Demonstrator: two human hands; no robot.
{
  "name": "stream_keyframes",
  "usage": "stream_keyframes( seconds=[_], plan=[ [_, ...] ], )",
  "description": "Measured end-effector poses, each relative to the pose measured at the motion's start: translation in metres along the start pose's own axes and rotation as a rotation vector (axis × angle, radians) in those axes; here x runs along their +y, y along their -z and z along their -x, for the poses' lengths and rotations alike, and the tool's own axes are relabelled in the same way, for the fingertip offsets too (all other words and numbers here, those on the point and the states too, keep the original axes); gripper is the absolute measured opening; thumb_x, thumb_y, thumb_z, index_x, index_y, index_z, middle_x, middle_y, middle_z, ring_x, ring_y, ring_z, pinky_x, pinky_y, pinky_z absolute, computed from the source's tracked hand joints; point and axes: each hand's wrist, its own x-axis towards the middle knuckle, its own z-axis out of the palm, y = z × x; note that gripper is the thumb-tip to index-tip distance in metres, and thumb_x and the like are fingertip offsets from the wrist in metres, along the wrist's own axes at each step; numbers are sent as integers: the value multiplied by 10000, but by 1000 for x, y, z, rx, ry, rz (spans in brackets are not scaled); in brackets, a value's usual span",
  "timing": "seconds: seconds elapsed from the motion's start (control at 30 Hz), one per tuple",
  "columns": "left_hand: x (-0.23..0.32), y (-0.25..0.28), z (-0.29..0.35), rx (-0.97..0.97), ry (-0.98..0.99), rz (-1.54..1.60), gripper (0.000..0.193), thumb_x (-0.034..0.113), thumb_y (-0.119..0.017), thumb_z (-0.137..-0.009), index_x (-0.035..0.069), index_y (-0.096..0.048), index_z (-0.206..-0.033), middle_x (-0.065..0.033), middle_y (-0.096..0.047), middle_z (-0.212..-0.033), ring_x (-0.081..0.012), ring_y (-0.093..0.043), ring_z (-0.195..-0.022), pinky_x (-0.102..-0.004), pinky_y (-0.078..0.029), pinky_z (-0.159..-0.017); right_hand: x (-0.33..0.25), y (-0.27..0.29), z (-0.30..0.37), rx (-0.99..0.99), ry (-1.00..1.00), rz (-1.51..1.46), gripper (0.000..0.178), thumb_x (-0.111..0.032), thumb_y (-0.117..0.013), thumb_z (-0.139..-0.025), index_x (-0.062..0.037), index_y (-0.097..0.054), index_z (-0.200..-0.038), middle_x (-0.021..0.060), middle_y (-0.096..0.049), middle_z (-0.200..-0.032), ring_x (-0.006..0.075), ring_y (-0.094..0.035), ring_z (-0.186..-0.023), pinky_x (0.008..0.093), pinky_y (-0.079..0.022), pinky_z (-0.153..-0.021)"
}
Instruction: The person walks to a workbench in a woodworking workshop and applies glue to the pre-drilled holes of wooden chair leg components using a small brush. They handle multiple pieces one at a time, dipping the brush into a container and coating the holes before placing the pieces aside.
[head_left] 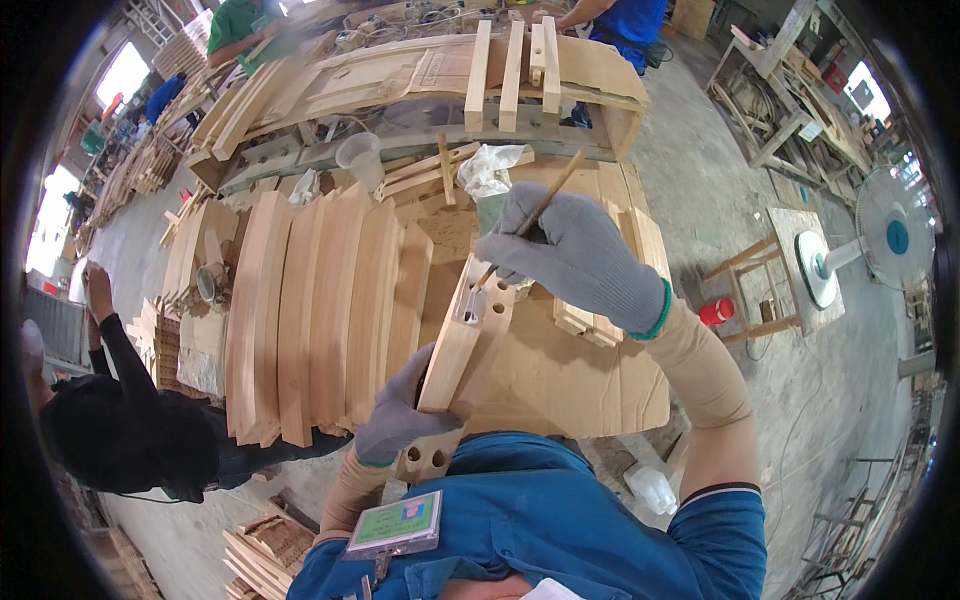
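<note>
The left hand (pixel 400 405) grips the near end of a wooden block (pixel 468 335) whose long axis runs away from the body, drilled holes facing up. Just beyond it, the right hand (pixel 575 255) pinches a thin stick (pixel 535 212), tip at the holes. Curved slats (pixel 320 310) lie left of the left hand on cardboard (pixel 580 385)
</note>
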Motion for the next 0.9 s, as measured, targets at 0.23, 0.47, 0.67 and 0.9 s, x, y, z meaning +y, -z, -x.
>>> stream_keyframes(
  seconds=[0.23,0.47,0.67,0.9],
  plan=[
    [3,-4,4,25,19,55,833,14,-767,-604,12,-395,-1349,-62,-539,-1203,-159,-497,-1120,-305,-380,-974,-15,2,2,-49,55,121,254,-201,-634,-804,-17,-476,-725,104,-483,-534,218,-502,-480,325,-422,-516],
    [7,-4,9,-13,22,54,860,63,-775,-583,28,-393,-1352,-69,-536,-1207,-168,-489,-1129,-286,-372,-968,-23,3,14,-7,-4,67,226,-75,-680,-806,-33,-479,-714,27,-581,-673,58,-543,-605,229,-430,-538],
    [5,3,23,-16,-16,134,892,46,-767,-567,20,-376,-1368,-68,-525,-1226,-164,-475,-1145,-291,-348,-988,-10,-13,71,311,68,-358,156,4,-618,-831,-22,-490,-746,90,-602,-771,130,-572,-654,262,-496,-615],
    [17,-2,40,-65,-5,289,920,22,-759,-538,-4,-364,-1369,-83,-497,-1270,-177,-441,-1188,-299,-311,-1018,26,-59,101,594,93,-874,130,89,-524,-840,-12,-459,-791,180,-589,-900,208,-614,-764,351,-562,-709]
  ],
)
